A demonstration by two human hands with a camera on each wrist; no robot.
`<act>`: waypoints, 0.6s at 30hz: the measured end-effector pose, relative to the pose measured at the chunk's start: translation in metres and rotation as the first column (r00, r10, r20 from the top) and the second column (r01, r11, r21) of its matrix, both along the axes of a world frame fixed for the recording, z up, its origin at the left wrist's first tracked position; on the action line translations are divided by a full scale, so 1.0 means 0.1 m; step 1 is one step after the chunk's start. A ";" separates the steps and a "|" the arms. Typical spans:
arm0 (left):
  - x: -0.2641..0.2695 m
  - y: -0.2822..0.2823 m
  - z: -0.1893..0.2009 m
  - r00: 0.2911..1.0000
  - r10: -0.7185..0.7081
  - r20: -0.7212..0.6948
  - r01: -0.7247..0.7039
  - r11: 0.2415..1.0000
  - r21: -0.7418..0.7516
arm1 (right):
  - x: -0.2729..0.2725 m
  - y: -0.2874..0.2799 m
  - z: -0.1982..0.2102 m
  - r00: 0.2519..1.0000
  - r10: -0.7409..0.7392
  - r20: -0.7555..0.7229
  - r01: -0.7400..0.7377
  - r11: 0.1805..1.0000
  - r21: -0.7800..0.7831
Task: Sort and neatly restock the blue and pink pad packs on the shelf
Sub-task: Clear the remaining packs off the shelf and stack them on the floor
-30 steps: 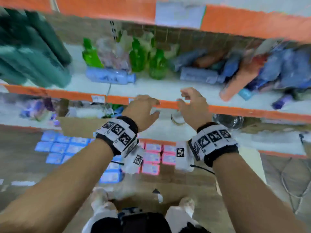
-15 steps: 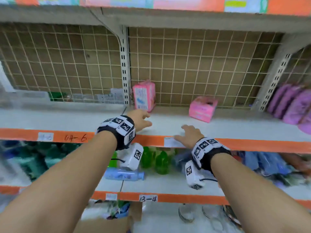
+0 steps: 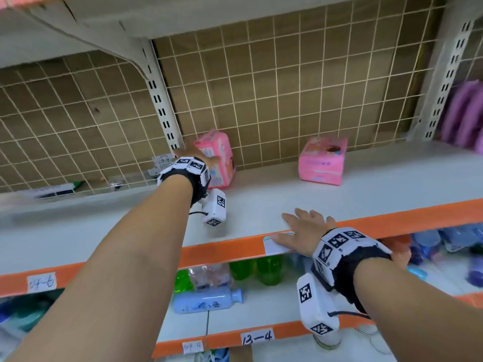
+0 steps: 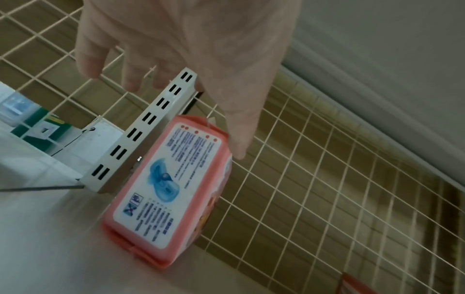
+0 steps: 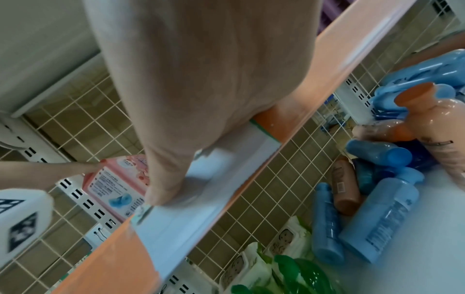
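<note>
1. Two pink soft-plastic pad packs are on the white metal shelf with the orange front lip. No blue pack shows on this level.
2. An upright pink pad pack with a white printed panel stands at the back, just beside the slotted white upright post and against the wire grid backing.
3. A second pink pad pack, lying flat, sits well apart to its right, also near the grid.
4. Left hand: fingers extended and relaxed, reaching over the top of the upright pack. The thumb lies at its upper edge; whether it touches is not clear from the wrist view. Nothing is grasped.
5. Right hand: laid flat with fingers spread on the shelf's front edge, over the white price label, holding nothing.
6. Handling assessment: the packs appear light and compressible, with slick film wrapping. A squeeze across the narrow sides, thumb opposite fingers, should hold best; pinching the top seal risks slipping or tearing.
7. Risk: the upright pack is tall and narrow, so a nudge could topple it.
</note>
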State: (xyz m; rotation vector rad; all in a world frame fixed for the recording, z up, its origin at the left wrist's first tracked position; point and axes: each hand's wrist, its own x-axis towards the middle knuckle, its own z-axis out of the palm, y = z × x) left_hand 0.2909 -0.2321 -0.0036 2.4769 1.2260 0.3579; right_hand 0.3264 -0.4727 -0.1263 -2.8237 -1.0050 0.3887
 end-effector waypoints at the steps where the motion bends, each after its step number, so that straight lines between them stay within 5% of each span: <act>1: 0.07 0.04 -0.01 1.000 0.008 0.020 -0.008 1.000 -0.024 | -0.01 0.00 0.01 1.000 -0.002 -0.007 0.002 1.000 0.005; 6: 0.31 0.17 -0.22 0.950 0.065 0.306 -0.021 0.990 -0.142 | -0.03 -0.02 0.04 0.999 0.001 -0.033 0.000 1.000 0.023; 11: 0.39 0.09 -0.27 0.965 -0.035 0.258 0.067 0.991 -0.116 | 0.00 -0.04 0.08 0.994 0.013 -0.105 -0.011 1.000 0.026; 18: 0.18 -0.32 0.02 0.881 -0.361 0.307 0.401 0.913 -0.077 | -0.03 -0.04 0.06 0.996 -0.003 -0.085 0.009 0.998 0.070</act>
